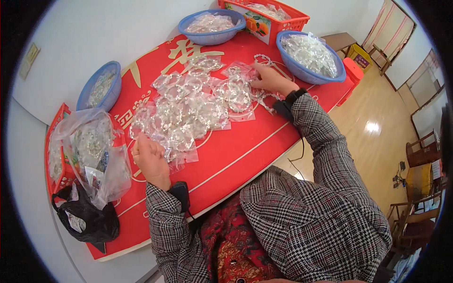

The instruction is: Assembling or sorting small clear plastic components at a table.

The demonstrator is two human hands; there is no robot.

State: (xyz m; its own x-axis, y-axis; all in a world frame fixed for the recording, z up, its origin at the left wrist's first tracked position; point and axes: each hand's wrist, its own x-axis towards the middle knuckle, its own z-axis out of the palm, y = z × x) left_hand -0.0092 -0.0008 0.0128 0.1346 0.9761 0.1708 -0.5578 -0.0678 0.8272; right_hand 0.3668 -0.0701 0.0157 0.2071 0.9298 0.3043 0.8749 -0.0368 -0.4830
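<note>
1. The packets [188, 106], small clear plastic bags with pale bracelet-like rings inside, lie spread in an overlapping sheet across the middle of the red worktop [236, 155], between the two hands. The spread runs roughly from the near left up toward the far right.
2. The left hand [151, 160] rests at the near-left edge of the spread, fingers curled in a loose fist touching the nearest packet; whether it grips one I cannot tell.
3. The right hand [272, 80] lies at the far-right end, fingers bent down onto a packet and a beaded ring [262, 58] just beyond. It looks to be pinching, but the grip is hidden.
4. The hands are well apart, one at each end of the spread.
5. Blue bowls [309, 56] of glossy, crinkled packets stand along the far edge. A red basket [271, 16] stands behind them, and a clear bag [94, 146] over a black bag [87, 217] at the left.
</note>
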